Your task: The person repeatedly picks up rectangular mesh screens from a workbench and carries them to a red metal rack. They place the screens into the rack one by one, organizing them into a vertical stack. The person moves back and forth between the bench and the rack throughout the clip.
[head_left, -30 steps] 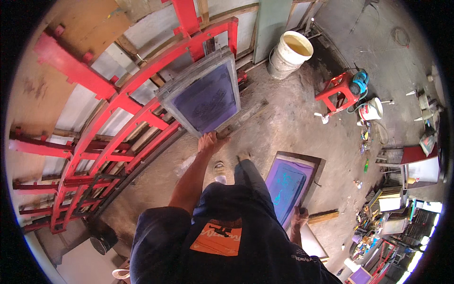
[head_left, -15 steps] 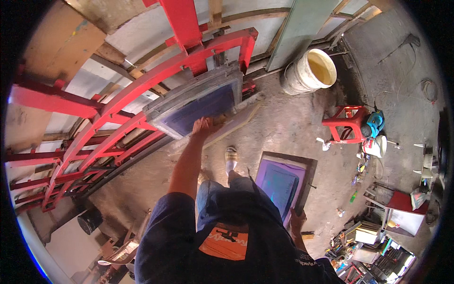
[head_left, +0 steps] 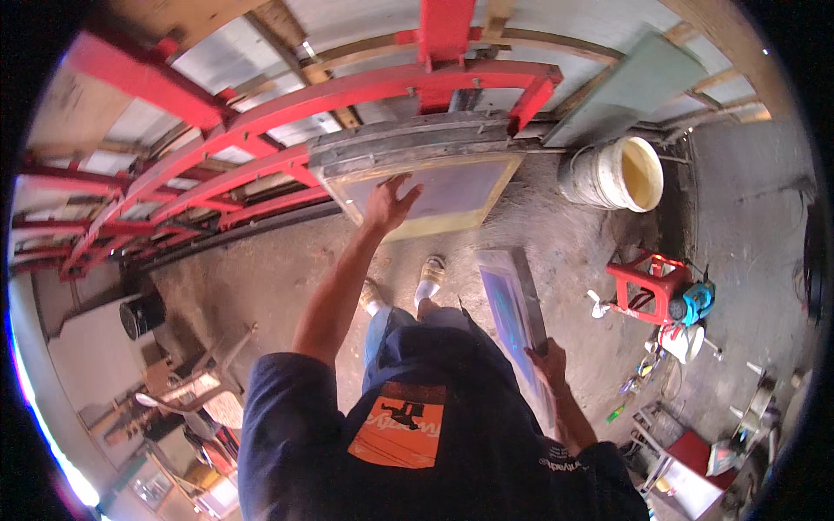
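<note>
My left hand (head_left: 393, 205) is open, its fingers spread in front of the pale mesh of a yellow-edged screen-printing frame (head_left: 447, 226). Whether the fingertips touch the mesh I cannot tell. That frame leans against a stack of grey-edged frames (head_left: 408, 143) standing at the red metal rack (head_left: 347, 87). At my right side, my right hand (head_left: 547, 360) is closed on the edge of another screen-printing frame (head_left: 506, 308), which has a purple and blue mesh. This one hangs upright beside my leg, seen nearly edge-on.
A whitish bucket (head_left: 599, 176) with a yellowish inside stands beyond the frames, near a greenish panel (head_left: 630, 91) leaning on the wall. To the right are a red stool (head_left: 647, 282), a blue power tool (head_left: 698, 304) and a small white bucket (head_left: 680, 342). A black bucket (head_left: 142, 315) sits at left.
My left hand has let go of the yellow-edged frame, which now rests back against the stack, covering the dark purple mesh. The frame in my right hand has turned more edge-on. My view has shifted.
</note>
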Demonstrator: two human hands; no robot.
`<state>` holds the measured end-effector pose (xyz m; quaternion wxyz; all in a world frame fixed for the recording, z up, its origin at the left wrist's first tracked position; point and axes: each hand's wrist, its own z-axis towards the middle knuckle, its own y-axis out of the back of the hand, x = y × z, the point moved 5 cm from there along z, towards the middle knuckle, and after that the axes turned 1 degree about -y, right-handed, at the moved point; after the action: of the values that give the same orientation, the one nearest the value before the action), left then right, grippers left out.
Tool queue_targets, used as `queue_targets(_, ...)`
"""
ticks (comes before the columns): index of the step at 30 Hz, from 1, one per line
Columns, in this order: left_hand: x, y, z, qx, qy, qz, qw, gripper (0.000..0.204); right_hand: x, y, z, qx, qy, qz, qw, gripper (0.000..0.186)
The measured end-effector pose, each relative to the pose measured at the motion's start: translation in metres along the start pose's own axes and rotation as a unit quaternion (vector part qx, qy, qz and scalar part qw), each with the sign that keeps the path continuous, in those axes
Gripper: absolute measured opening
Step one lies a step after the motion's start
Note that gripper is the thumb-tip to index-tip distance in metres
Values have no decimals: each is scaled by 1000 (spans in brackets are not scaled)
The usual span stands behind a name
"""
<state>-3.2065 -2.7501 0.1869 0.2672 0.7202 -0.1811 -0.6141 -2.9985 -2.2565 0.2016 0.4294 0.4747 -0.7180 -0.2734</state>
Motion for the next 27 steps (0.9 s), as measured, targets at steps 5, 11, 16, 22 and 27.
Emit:
queue_targets(5, 130, 17, -174, -174, 285, -438, 834, 50, 47, 13, 82, 133, 147, -83, 977, 52)
queue_targets(11, 232, -3, -528, -256, 595, -279, 709, 47, 153, -11, 150, 262, 304, -192, 896, 61)
queue_targets(16, 124, -54, -669, -315, 710, -247, 580, 47, 241, -62, 187, 296, 397, -221, 840, 67)
queue_targets(22, 41, -139, -711, -323, 657, -335, 593, 43, 335, -78, 215, 269, 435, -249, 822, 72)
queue_targets(27, 14, -176, -723, -390, 657, -415, 494, 42, 349, -67, 253, 207, 462, -253, 824, 77)
